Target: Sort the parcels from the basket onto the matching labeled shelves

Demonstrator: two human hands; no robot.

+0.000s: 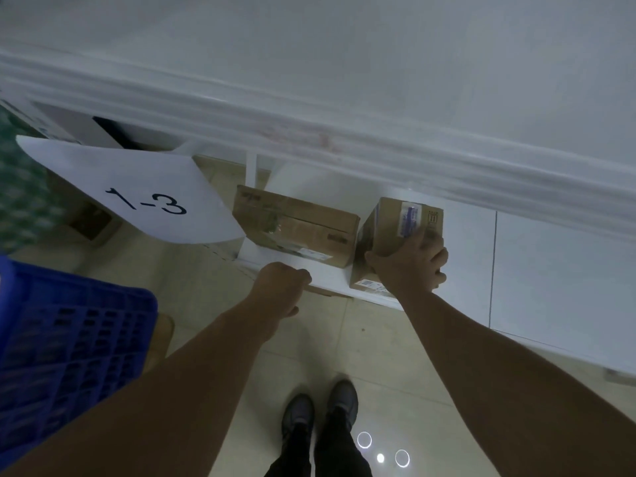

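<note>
two cardboard parcels are entered on the white shelf point(325, 275): a long flat parcel point(296, 225) toward its left, and a smaller upright parcel point(389, 225) at its front right corner, the two just apart.

smaller upright parcel: gripped by the right hand point(409, 266), with fingers spread over the top and right face and the thumb pressed on the near left side. a taped seam and printed stickers are noted. it is judged light, being managed by one hand. the card looks stiff and the tape likely slick, so hold is best taken on bare card across opposite faces.

left hand point(280, 287): fingers curled into a fist at the shelf's front edge, with nothing seen inside.

shelf: smooth and narrow. a paper label point(144, 201) marked "1-3" is seen just left of the long flat parcel.

room: pale tiled floor point(309, 346) and a white wall behind. a blue slatted basket point(75, 332) stands at the left, contents hidden. dark shoes point(320, 414) are seen below.
</note>
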